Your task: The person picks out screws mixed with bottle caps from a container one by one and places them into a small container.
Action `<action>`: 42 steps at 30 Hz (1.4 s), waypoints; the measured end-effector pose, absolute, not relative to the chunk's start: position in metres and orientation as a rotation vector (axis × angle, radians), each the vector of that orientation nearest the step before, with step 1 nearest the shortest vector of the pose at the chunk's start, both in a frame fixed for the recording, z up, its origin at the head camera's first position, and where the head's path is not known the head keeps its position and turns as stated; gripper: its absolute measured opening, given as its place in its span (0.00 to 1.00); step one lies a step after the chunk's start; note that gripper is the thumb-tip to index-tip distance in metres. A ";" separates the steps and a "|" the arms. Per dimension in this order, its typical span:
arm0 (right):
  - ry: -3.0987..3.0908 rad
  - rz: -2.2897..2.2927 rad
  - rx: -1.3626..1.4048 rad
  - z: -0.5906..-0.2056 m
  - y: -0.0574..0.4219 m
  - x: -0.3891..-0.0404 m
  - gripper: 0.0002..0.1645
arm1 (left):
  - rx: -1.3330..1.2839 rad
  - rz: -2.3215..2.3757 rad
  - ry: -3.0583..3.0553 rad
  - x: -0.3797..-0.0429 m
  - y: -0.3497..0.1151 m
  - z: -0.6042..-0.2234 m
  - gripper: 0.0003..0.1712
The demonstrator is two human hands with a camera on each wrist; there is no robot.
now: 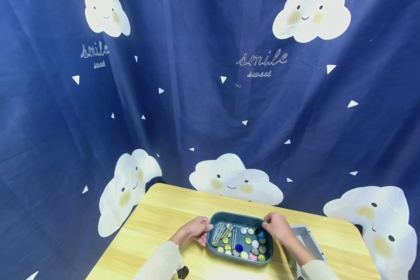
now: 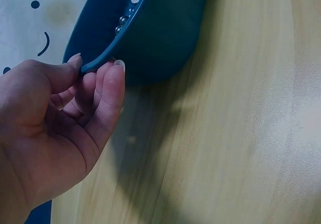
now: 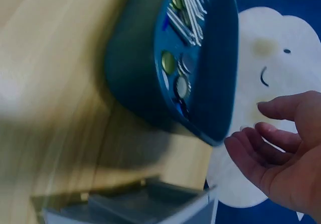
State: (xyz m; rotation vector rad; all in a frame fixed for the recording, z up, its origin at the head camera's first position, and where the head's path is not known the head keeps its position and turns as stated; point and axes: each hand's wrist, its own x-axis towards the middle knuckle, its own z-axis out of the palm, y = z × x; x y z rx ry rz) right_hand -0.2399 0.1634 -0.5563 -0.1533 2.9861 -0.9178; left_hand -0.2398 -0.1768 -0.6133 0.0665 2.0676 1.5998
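Note:
A dark teal plastic basin (image 1: 234,219) stands on the wooden table. My left hand (image 1: 196,228) pinches its left end, with the thumb over the rim and the fingers beneath it in the left wrist view. Near the far right corner is my right hand (image 1: 278,226); the right wrist view shows its fingers loosely bent and apart from the rim, holding nothing. Inside the basin, long thin metal rods (image 1: 227,232) lie in a heap on the left. Several bottle caps (image 1: 248,240), yellow, white, grey, pink and blue, are spread toward the right.
A grey open-topped container (image 1: 309,243) sits right of the basin, partly hidden by my right forearm. Beside my left sleeve is a small black object (image 1: 183,272). Behind the wooden table (image 1: 171,202) hangs a dark blue curtain (image 1: 210,105) printed with clouds.

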 end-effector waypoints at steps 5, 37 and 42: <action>2.964 -0.948 -0.179 -0.563 0.146 -0.235 0.09 | 0.080 1.589 2.081 -0.237 -0.175 -0.614 0.11; 2.679 -1.183 -0.050 -0.604 0.086 -0.245 0.26 | 0.062 1.613 2.043 -0.243 -0.179 -0.612 0.11; 2.664 -1.206 -0.001 -0.611 0.079 -0.244 0.20 | 0.059 1.609 2.030 -0.245 -0.180 -0.614 0.12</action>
